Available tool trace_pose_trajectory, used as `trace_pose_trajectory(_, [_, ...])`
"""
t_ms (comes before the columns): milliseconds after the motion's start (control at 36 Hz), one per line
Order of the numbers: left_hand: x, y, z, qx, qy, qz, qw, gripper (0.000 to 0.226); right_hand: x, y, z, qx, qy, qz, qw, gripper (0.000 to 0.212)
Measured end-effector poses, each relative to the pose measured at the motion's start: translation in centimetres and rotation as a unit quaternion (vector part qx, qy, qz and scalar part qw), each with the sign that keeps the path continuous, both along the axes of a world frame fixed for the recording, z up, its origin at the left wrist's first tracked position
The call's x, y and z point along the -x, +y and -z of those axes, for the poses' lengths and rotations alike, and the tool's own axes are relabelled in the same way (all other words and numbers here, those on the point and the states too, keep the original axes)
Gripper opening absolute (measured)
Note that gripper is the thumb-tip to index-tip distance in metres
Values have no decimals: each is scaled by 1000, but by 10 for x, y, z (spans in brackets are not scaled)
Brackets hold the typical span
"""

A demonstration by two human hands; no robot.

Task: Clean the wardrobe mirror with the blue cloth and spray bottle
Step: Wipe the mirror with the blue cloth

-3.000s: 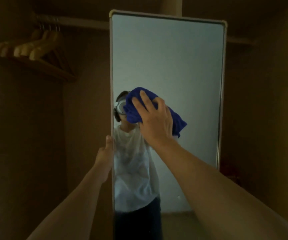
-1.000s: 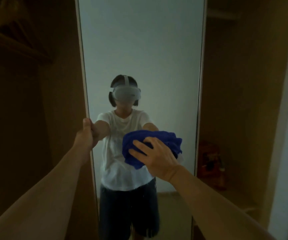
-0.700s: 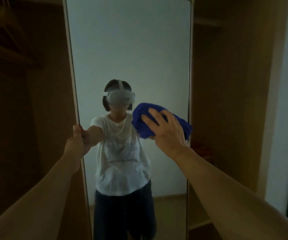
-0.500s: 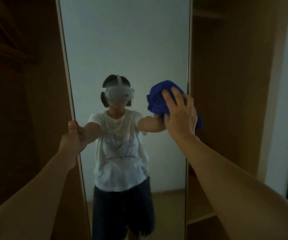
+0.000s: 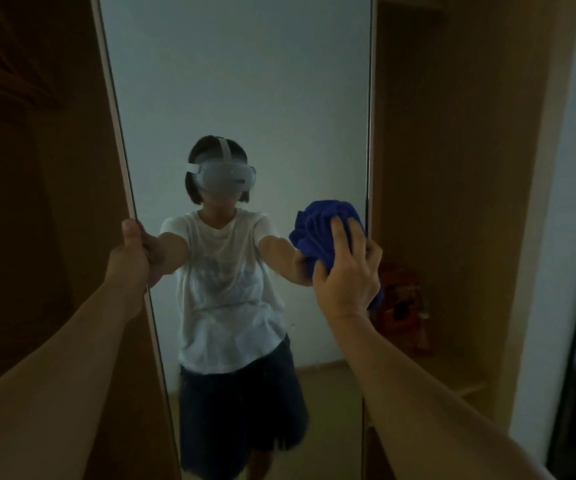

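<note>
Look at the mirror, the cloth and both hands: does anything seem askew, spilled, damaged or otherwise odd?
Nothing stands out. The left hand grips the mirror by its left edge, and the right hand presses the bunched blue cloth against the glass near its right edge. No cracks or spills show.

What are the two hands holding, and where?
The right hand presses a bunched blue cloth against the tall framed mirror, fingers spread over its middle. The left hand grips the mirror's left edge.
</note>
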State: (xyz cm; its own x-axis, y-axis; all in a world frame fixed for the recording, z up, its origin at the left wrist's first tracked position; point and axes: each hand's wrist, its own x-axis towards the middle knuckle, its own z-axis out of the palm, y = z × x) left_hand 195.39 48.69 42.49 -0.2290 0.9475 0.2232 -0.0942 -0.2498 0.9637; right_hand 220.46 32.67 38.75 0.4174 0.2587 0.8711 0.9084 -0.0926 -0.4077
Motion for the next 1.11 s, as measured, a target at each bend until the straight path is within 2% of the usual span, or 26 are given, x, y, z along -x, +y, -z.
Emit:
trace_pose_trajectory(111, [1, -1, -4, 9, 0, 21, 1000, 72, 19, -6, 10, 13, -23, -22, 999, 51])
trace_pose_trajectory(194, [2, -7, -8, 26, -6, 36, 999, 71, 25, -8, 12, 30, -51, -31, 998, 53])
trace_pose_trajectory(306, [5, -24, -4, -11, -18, 117, 993, 70, 22, -6, 10, 68, -90, -32, 993, 64])
trace_pose_trajectory(361, [8, -33, 2, -26, -14, 162, 986, 72, 25, -4, 9, 64, -103, -28, 992, 65])
trace_pose_trajectory(444, [7, -44, 9, -37, -18, 190, 981, 63, 41, 1, 15, 40, -133, -29, 990, 67])
trace_pose_trajectory(556, [9, -54, 27, 15, -7, 188, 982, 81, 68, 11, 35, 12, -167, -57, 984, 70])
trace_pose_trajectory(639, [14, -68, 55, 50, 9, 232, 971, 76, 84, 20, 52, -8, -192, -69, 979, 78])
trace_pose_trajectory(694, [16, -73, 72, 56, 1, 236, 970, 69, 91, 25, 61, -22, -197, -70, 978, 79])
trace_pose_trajectory(806, [13, -68, 86, 45, 3, 191, 980, 57, 101, 29, 75, -27, -204, -69, 976, 61])
trace_pose_trajectory(944, [9, -68, 86, 52, 46, 138, 988, 67, 104, 24, 102, 34, -300, -93, 949, 58])
trace_pose_trajectory(1000, [10, -68, 83, 56, 70, 134, 987, 69, 104, 21, 105, 57, -312, -98, 943, 58])
trace_pose_trajectory(1056, [13, -69, 83, 48, 70, 155, 984, 73, 102, 18, 101, 61, -320, -102, 940, 58])
trace_pose_trajectory(1111, [18, -73, 89, 33, 62, 221, 973, 79, 100, 15, 88, 51, -321, -106, 940, 57])
